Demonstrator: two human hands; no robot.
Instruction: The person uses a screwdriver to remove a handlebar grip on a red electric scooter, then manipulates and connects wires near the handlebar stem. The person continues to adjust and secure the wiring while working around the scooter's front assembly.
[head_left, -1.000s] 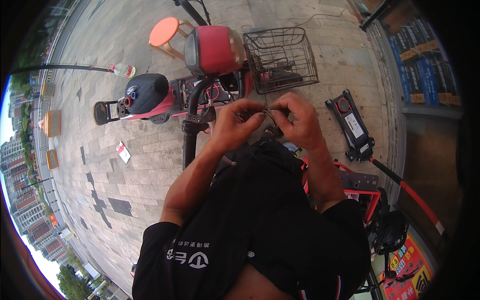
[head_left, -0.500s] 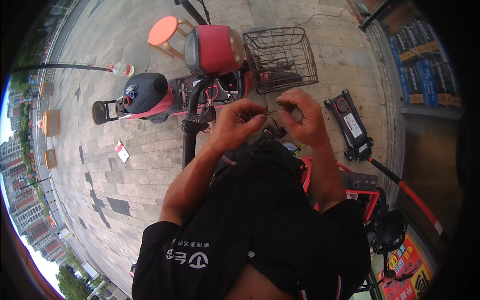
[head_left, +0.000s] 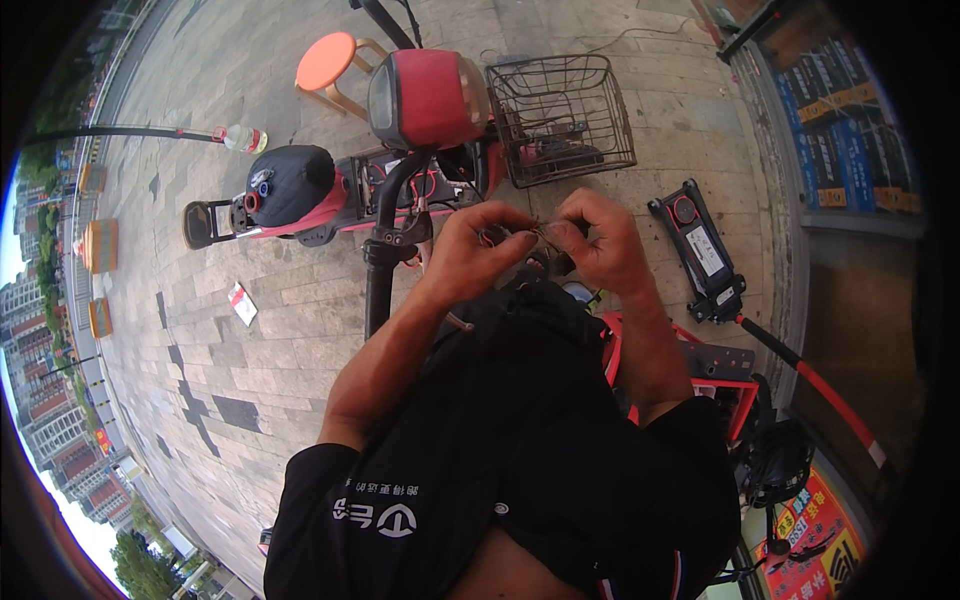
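Thin wires (head_left: 541,230) run between the fingertips of both hands, in front of my chest. My left hand (head_left: 478,248) is closed in a pinch on them, thumb and forefinger together. From the other side my right hand (head_left: 603,240) pinches the same wires, its fingers curled and its tips almost touching the left ones. How the strands join is too small to make out. Just beyond the hands lies a red and black electric scooter (head_left: 335,205) with open bodywork and wiring showing. Its handlebar (head_left: 380,250) passes close by my left forearm.
A wire basket (head_left: 565,120) and a red scooter front cover (head_left: 425,98) sit ahead. An orange stool (head_left: 328,62) stands beyond. To the right are a black floor jack (head_left: 703,255) with a red-black handle (head_left: 815,385) and shelved boxes (head_left: 845,130). A bottle (head_left: 242,138) appears at far left.
My right hand has come down and leftward, its thumb and finger closing onto the wires near my left fingertips. The left hand has barely moved.
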